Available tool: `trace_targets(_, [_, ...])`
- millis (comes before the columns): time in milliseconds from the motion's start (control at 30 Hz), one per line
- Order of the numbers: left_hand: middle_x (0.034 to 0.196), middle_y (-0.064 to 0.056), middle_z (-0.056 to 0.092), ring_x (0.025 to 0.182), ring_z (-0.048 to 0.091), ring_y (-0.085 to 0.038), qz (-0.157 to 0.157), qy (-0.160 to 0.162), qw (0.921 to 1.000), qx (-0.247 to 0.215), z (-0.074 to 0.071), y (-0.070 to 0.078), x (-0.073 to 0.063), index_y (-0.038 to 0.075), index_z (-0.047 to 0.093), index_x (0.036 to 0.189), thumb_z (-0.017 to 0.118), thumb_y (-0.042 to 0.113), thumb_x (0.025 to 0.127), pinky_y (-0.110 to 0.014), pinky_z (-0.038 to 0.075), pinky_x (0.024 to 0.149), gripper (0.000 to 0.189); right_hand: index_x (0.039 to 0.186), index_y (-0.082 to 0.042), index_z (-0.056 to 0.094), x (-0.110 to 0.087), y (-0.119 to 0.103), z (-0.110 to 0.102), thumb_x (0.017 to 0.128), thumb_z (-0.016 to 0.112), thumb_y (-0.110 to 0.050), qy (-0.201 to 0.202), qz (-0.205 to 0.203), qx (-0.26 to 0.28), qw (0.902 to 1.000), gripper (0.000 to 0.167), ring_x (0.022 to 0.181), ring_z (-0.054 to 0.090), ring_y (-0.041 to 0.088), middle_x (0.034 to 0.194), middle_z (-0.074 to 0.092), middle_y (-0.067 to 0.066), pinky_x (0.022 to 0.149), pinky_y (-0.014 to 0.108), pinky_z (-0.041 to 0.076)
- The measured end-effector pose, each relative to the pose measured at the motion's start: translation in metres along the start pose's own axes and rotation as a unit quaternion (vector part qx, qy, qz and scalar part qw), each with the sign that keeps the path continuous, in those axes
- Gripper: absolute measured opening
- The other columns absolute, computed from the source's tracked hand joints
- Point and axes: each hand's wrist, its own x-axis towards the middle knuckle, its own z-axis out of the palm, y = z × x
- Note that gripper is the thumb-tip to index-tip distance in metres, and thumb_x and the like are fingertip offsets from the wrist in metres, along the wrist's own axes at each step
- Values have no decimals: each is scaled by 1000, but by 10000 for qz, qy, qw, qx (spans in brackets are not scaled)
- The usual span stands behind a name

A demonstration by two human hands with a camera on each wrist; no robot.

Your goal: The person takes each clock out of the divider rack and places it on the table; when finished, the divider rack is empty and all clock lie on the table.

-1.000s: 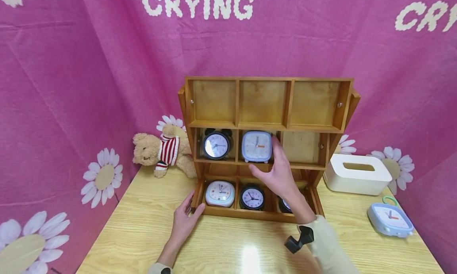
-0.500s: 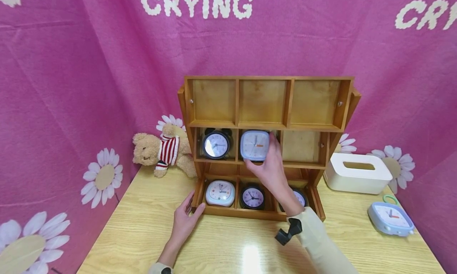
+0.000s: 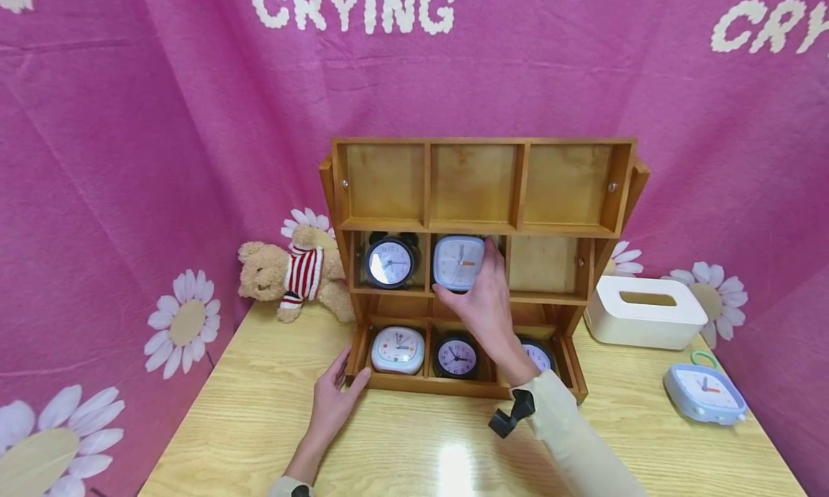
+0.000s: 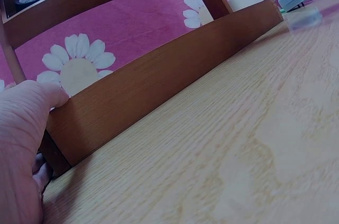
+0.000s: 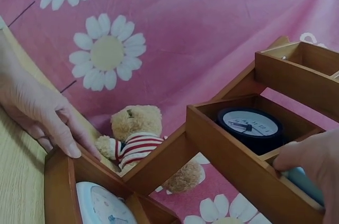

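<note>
We could pass over the table [image 3: 401, 439] between the left forearm [image 3: 308, 454] and the right forearm [image 3: 573, 436], which partly bars the lower-right clock [image 3: 539, 354], or into the rack's [image 3: 479, 231] top row between its dividers [image 3: 427, 188].

An indoor tabletop nook: pink flowered cloth [image 3: 544, 87] lines the upper frame; a wood-grain table [image 3: 388, 447] occupies lower centre.

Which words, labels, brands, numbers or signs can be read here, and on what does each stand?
"CRYING": white letters on the pink curtain.
"CR", then a cut-off letter: same curtain, right edge.
Other letters on it: cut off or unclear.
Black alarm clocks, light-blue alarm clocks, pale rounded clock: dial figures too small to read reliably.
No brand readable.
</note>
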Motion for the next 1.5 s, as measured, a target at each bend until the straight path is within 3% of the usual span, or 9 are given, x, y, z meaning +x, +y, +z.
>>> trace_targets(300, [151, -25, 53, 140, 50, -40, 20, -27, 9999, -140, 0, 2, -1, -4, 50, 151, 76, 12, 96, -55, 42, 113, 63, 160, 0, 27, -2, 3, 5, 72, 93, -35, 384, -217, -90, 9990, 115, 131, 50, 41, 154, 42, 27, 107, 59, 48])
trace_targets(667, [152, -25, 52, 141, 49, -41, -58, -57, 9999, -114, -1, 2, 0, -4, 49, 152, 76, 12, 96, -56, 42, 114, 64, 162, -6, 26, -5, 3, 1, 71, 94, -34, 390, -233, 220, 9987, 117, 121, 55, 39, 153, 41, 23, 102, 58, 53])
trace_targets(1033, [152, -24, 52, 142, 48, -40, -39, -27, 9998, -180, 0, 2, 0, -3, 50, 152, 77, 14, 96, -55, 41, 115, 64, 158, 1, 34, -14, 0, -12, 67, 94, -38, 639, -554, 200, 9962, 115, 114, 56, 37, 142, 50, 23, 91, 56, 56])
trace_targets(1300, [152, -24, 52, 140, 49, -41, -16, -32, 9999, -150, 0, 3, 0, -2, 51, 152, 77, 14, 96, -56, 41, 114, 64, 159, 3, 33, -36, 5, -25, 65, 92, -35, 714, -640, 336, 9948, 117, 129, 52, 43, 153, 43, 26, 101, 61, 52])
trace_targets(1500, [151, -25, 53, 140, 50, -40, 15, -16, 9999, -108, 0, 4, 0, -4, 50, 151, 77, 12, 96, -56, 42, 114, 63, 161, -1, 32, -53, 11, -36, 64, 94, -31, 807, -665, 429, 9936, 118, 126, 53, 41, 153, 44, 24, 96, 59, 54])
